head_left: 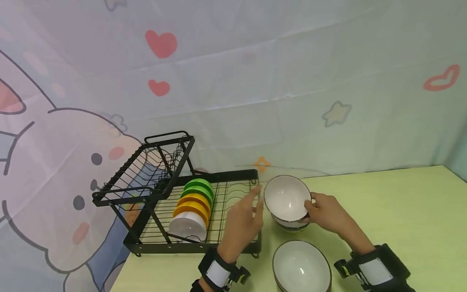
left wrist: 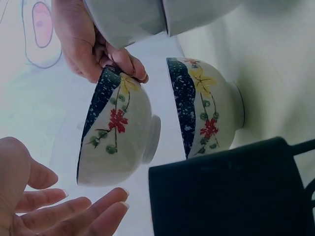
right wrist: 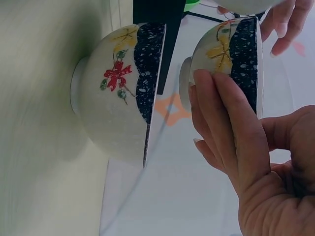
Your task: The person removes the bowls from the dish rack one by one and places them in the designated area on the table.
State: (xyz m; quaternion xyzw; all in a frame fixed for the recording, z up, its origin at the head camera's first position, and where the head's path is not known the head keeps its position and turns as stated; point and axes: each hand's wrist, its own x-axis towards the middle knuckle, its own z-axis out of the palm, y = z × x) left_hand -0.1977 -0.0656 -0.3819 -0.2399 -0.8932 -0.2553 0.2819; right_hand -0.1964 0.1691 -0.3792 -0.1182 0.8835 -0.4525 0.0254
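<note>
My right hand [head_left: 326,215] grips the right side of a white bowl [head_left: 286,198], thumb at the rim and fingers along the outside. Red and yellow flowers and a dark speckled band decorate this flowered bowl [left wrist: 120,132]. Below it, apart from it in both wrist views, a matching bowl [right wrist: 118,93] stands upright on the table. My left hand [head_left: 242,221] is beside the held bowl on its left, over the rack's right end. Its fingers [left wrist: 106,204] are extended and spread, holding nothing, a small gap from the bowl.
A black two-tier dish rack [head_left: 237,176] stands at the left. In its lower tier a row of tilted bowls leans together: green [head_left: 198,182], orange [head_left: 193,209] and white [head_left: 187,227]. More white bowls [head_left: 302,267] stand stacked on the table in front. A printed cloth [head_left: 233,134] hangs behind.
</note>
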